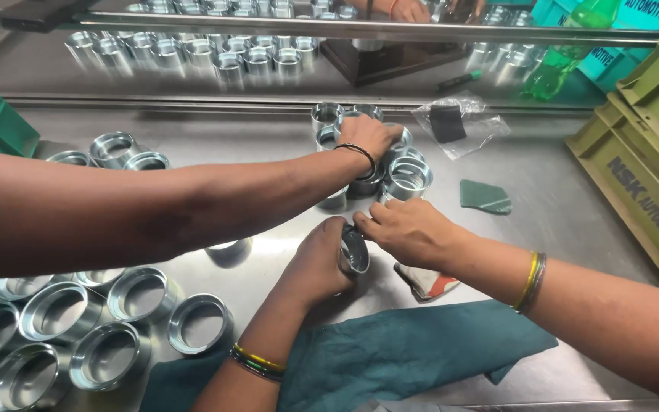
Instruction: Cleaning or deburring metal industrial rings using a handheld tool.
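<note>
Metal ring [354,252] sits near the middle of the surface [558,206], tipped on its side w/ the open end facing up and to the right, axis roughly level. Left hand [316,263] has its fingers curled tight round the ring's body. Right hand [409,229] is at the rim, fingers bent and pinched close on the edge. A co-worker's hand [368,137] rests on a cluster of rings [402,175] further back. More rings [78,336] sit at the front left corner, teal cloth [406,351] by the front edge.
</note>
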